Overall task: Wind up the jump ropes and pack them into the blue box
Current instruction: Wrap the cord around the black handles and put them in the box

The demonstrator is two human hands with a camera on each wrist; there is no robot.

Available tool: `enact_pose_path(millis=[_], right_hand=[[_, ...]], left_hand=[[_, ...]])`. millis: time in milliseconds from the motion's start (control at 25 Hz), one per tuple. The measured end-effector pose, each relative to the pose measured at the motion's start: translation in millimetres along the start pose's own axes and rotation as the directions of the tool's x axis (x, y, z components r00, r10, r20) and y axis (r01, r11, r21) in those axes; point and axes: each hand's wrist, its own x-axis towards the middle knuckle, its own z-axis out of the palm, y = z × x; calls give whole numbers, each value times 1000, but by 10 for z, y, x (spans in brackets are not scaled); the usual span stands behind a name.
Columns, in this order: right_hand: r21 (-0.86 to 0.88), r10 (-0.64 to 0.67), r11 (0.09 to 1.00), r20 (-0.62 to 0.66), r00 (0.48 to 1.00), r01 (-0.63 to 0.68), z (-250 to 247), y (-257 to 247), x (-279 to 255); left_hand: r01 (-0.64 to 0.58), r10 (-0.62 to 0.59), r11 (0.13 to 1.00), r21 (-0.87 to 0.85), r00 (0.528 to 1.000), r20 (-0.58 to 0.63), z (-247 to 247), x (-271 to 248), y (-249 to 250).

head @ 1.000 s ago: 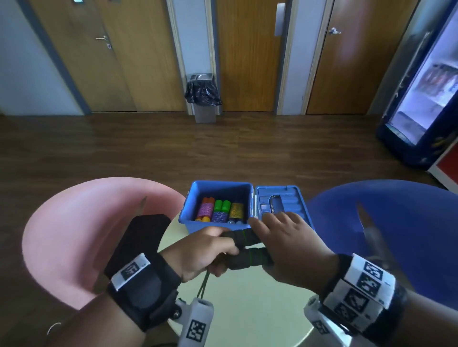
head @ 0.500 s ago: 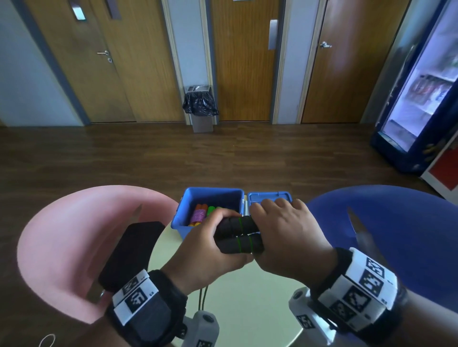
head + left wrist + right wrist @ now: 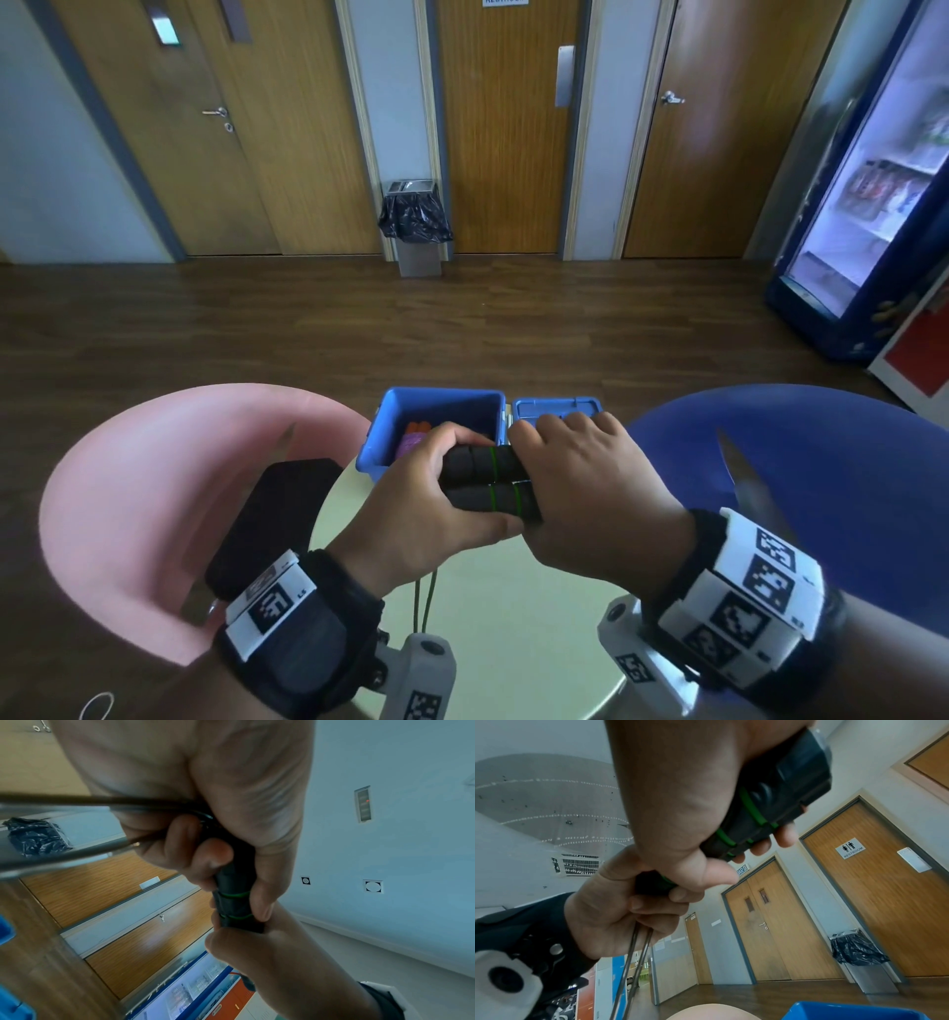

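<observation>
Head view shows a pink chair (image 3: pixel 133 514) at 9 o'clock and a blue chair (image 3: pixel 832 478) at 3 o'clock of the round worktop (image 3: pixel 508 616). At its 12 o'clock edge stands the blue box (image 3: pixel 390 442), open, with wound ropes (image 3: pixel 413 437) inside and the lid (image 3: pixel 557 408) lying beside it. Over the worktop, the left hand (image 3: pixel 426 509) and the right hand (image 3: pixel 590 493) each wrap their grip around the two black handles (image 3: pixel 493 483), held side by side. A thin cord (image 3: pixel 426 601) hangs from the left hand.
</observation>
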Motion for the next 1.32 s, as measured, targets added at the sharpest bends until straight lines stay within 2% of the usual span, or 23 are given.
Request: enact_pose_path(millis=[360,520,680,800,920,1040,1120,1240,1320], right_hand=[[22,-24,999,42,999,23,28,-32,31],[46,-19,999,49,999,17,60,-62,61],[45,7,999,29,1000,-8,145,-95,90],[81,29,996,46,999,-32,163,-60,102],[139,62,988,79,995,-72,129,41,108],[194,165,965,72,984,-176,129,179,93],[174,172,968,53,984,-179,181,215,91],[108,170,980,5,986,-169,244,200,87],[102,177,979,20,984,-178,232,194,100]], left_hand=[[24,-24,1000,16,1000,7,-31,15,-50],[-5,8,999,32,998,-64,-17,41,-52],[-40,51,997,64,981,-188,-2,88,-111],[-34,43,997,63,988,-151,2,134,-138],[2,-3,1000,-15,997,-75,17,164,-126],[16,-19,997,-70,999,-48,4,186,-123],[39,-46,996,-80,996,-82,7,220,-135],[158,-183,977,-141,966,-185,74,313,-172],[199,-214,976,-92,956,-201,128,340,-176]])
